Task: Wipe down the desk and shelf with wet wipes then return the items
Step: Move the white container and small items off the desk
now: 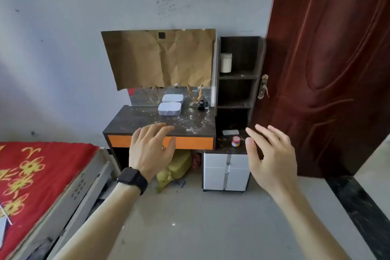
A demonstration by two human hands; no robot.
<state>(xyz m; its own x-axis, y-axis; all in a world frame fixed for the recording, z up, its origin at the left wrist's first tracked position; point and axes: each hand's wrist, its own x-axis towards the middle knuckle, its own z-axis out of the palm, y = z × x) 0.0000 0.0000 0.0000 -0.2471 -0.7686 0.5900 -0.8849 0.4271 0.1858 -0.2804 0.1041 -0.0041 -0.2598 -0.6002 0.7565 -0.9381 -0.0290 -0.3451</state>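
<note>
**Dark, dust-speckled desk (137,116) and adjoining shelf (238,91)**

On the desktop: one white lidded box (169,108) and one small dark bottle (203,105). One pale jar (225,62) stands in the top shelf bay. One packet (230,132) and one pink-capped jar (236,141) sit on the low cabinet (215,171). A red bed (31,175) flanks the left. The left hand (150,150) and right hand (272,154) hover in front, fingers spread, grasping nothing.

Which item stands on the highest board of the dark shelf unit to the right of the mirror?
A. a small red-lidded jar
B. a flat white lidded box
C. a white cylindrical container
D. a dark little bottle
C: the white cylindrical container stands on the top board of the shelf unit, while the lidded box lies on the desk.
</note>
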